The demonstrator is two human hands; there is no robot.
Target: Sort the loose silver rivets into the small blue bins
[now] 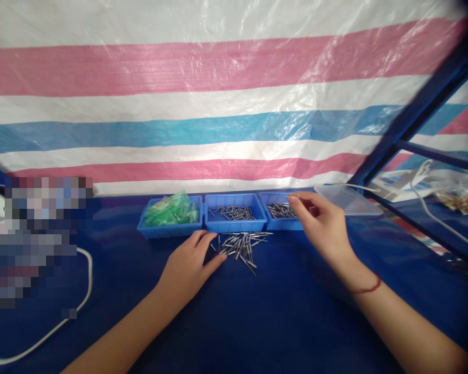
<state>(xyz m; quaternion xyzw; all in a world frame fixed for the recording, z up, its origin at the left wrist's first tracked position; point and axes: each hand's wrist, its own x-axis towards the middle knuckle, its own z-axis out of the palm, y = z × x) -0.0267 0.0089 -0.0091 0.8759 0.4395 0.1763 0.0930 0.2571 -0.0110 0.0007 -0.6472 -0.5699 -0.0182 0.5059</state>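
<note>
A loose pile of thin silvery metal pins [242, 244] lies on the blue table in front of the bins. My left hand [191, 259] rests at the pile's left edge, thumb and forefinger apart, with a few pins between or beside them. Over the right blue bin [283, 224] is my right hand [325, 226], its thumb and fingertips pinched together. Whatever they hold, if anything, is too small to make out. That bin contains similar pins [278, 209], partly hidden by the hand. The middle blue bin [236, 226] also has metal pins [234, 212] inside.
Green plastic packets [171, 210] fill the left blue bin [171, 232]. A translucent plastic lid [349, 201] lies behind my right hand. White cable [89, 275] curves across the left side. A blue metal frame [421, 104] stands at right, before a striped sheet [218, 124].
</note>
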